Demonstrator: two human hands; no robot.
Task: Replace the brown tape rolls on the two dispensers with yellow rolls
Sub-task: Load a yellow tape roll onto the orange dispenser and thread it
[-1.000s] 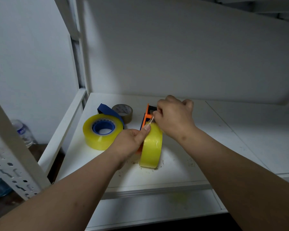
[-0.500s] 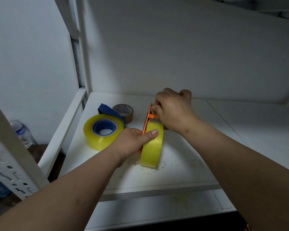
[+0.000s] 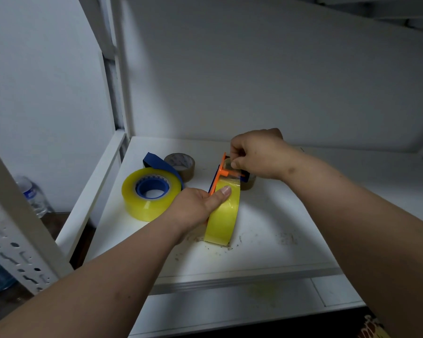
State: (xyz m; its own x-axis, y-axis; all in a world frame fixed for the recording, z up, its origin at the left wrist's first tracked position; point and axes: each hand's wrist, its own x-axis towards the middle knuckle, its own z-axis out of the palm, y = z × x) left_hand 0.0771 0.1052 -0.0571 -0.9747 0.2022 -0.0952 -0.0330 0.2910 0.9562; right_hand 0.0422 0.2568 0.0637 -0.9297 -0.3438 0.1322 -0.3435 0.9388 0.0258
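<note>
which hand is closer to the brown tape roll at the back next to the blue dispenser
Left. The left hand, gripping the upright yellow roll, sits just in front of the brown roll; the right hand is farther off to its right.

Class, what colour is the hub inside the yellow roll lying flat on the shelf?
Blue hub, seen in the head view.

Left hand (image 3: 197,206) gripping, thumb flat; right hand (image 3: 257,154) pinching, fingers curled
</note>
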